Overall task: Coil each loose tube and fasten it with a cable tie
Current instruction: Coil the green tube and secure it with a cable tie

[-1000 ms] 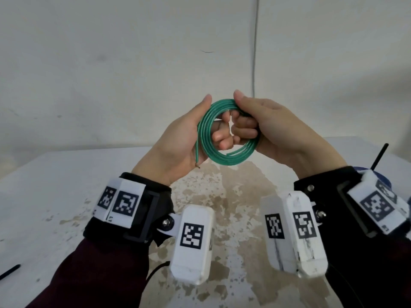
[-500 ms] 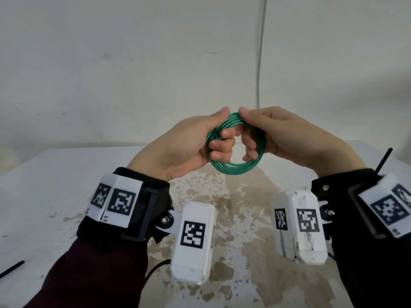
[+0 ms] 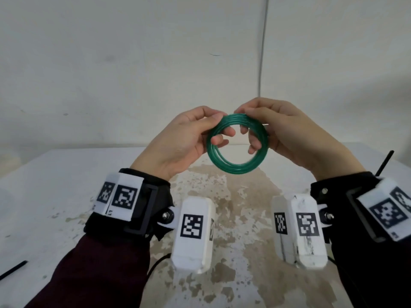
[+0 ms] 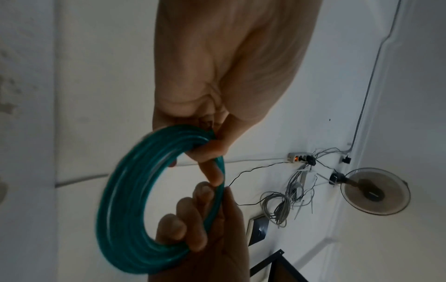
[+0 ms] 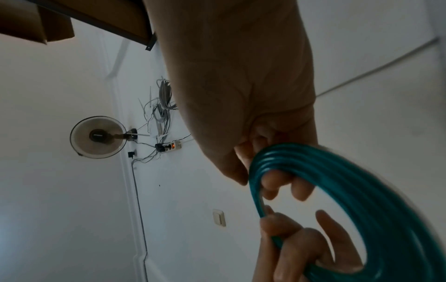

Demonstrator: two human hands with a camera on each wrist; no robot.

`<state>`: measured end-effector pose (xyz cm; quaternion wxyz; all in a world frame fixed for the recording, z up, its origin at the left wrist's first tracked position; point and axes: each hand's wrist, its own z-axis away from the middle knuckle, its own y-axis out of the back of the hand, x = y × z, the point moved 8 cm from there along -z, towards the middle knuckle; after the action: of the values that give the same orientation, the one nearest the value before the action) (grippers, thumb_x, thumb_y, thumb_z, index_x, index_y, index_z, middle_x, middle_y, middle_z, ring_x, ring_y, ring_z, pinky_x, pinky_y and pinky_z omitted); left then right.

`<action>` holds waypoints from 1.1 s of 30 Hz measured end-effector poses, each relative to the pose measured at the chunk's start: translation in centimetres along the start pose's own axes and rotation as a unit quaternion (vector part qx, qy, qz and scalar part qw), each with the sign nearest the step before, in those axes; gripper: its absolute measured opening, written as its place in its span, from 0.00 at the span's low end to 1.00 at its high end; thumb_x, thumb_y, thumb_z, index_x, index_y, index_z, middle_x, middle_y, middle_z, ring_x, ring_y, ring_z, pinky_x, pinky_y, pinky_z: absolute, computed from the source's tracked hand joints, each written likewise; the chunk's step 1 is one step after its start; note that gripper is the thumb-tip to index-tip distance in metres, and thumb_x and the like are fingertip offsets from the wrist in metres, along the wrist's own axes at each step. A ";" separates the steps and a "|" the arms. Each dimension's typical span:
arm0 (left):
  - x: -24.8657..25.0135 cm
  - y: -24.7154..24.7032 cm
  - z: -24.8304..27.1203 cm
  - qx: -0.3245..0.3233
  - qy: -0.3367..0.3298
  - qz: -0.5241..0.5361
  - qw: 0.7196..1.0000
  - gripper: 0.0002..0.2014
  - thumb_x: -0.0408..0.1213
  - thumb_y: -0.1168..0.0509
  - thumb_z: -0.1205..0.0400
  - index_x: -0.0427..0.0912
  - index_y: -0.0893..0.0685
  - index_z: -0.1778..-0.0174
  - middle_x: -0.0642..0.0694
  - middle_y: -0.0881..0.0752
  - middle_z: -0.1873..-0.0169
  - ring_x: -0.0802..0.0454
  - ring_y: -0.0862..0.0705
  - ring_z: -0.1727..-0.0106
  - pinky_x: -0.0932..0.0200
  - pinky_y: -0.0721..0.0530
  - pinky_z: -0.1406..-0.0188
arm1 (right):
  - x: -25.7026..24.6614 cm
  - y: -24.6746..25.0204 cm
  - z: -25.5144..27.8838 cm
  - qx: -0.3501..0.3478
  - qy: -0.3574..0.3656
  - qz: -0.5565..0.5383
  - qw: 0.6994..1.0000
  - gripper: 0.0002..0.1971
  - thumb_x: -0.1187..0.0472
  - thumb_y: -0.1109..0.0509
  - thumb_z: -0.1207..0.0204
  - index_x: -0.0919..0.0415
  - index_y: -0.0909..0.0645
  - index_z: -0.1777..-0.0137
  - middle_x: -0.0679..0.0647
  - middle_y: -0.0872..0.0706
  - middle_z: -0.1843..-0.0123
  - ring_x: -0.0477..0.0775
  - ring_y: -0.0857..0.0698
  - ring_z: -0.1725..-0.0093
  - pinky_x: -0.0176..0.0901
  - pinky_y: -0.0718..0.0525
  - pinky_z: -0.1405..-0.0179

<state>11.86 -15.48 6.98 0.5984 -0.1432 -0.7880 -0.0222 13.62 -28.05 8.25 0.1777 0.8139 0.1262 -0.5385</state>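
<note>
Coiling step looks all but finished: green tube [image 3: 238, 167] wound into a round, several-turn hoop, held in the air above the table [image 3: 55, 185] between both hands. No tie on it yet, as far as the views show.

Left hand [image 3: 178, 141] grips the hoop's upper left arc, thumb on top, fingers curled through the ring. Right hand [image 3: 287, 132] grips the upper right arc the same way, thumb over, fingers hooked inside. In the left wrist view the fingertips of the two hands nearly meet inside the loop.

Next move, my reading: one hand must keep all turns pinched together while the other frees itself to fetch a cable tie. A thin black strip [image 3: 13, 268] lies at the table's left edge, and another black strip [image 3: 383, 163] shows past the right wrist; possibly ties, too small to confirm.

Tube: smooth, glossy, translucent green plastic, thin, springy-looking; turns lie side by side, slightly fanned. Table: white, matte, with brown worn patches through the middle.
</note>
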 end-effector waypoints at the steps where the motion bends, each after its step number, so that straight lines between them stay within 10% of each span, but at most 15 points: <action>1: -0.1 -0.2 0.1 -0.003 0.003 -0.011 1.000 0.08 0.29 0.45 0.13 0.36 0.21 0.55 0.44 0.14 0.72 0.57 0.26 0.78 0.56 0.13 0.53 | -0.1 -0.2 0.1 -0.008 0.002 0.014 1.000 0.09 0.63 0.40 0.15 0.64 0.19 0.52 0.53 0.20 0.71 0.49 0.29 0.80 0.40 0.21 0.76; 9: 0.4 -0.1 0.1 0.037 -0.052 -0.103 0.993 0.07 0.31 0.41 0.14 0.35 0.18 0.50 0.41 0.10 0.65 0.50 0.16 0.71 0.60 0.17 0.59 | -0.7 -0.1 0.0 0.050 0.045 0.057 0.996 0.07 0.61 0.40 0.14 0.65 0.26 0.52 0.50 0.33 0.76 0.47 0.41 0.78 0.35 0.37 0.80; 27: -0.1 0.7 2.2 0.059 -0.013 -0.140 0.988 0.05 0.28 0.31 0.21 0.32 0.15 0.50 0.39 0.09 0.64 0.50 0.12 0.71 0.60 0.13 0.65 | 2.0 -1.8 2.0 0.102 -0.026 -0.022 0.994 0.11 0.63 0.38 0.16 0.60 0.28 0.62 0.42 0.31 0.81 0.44 0.38 0.80 0.32 0.37 0.83; 33: 0.7 3.7 7.0 0.030 0.066 -0.248 0.966 0.15 0.47 0.38 0.16 0.40 0.13 0.48 0.42 0.09 0.55 0.48 0.09 0.54 0.54 0.13 0.51 | 3.5 -7.7 4.6 0.096 -0.084 -0.188 0.974 0.14 0.64 0.40 0.15 0.59 0.32 0.64 0.48 0.38 0.76 0.42 0.43 0.81 0.31 0.42 0.86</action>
<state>6.06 -10.35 5.16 0.6292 0.0766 -0.7576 -0.1558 8.09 -23.02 2.15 0.0046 0.7405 0.2091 -0.6387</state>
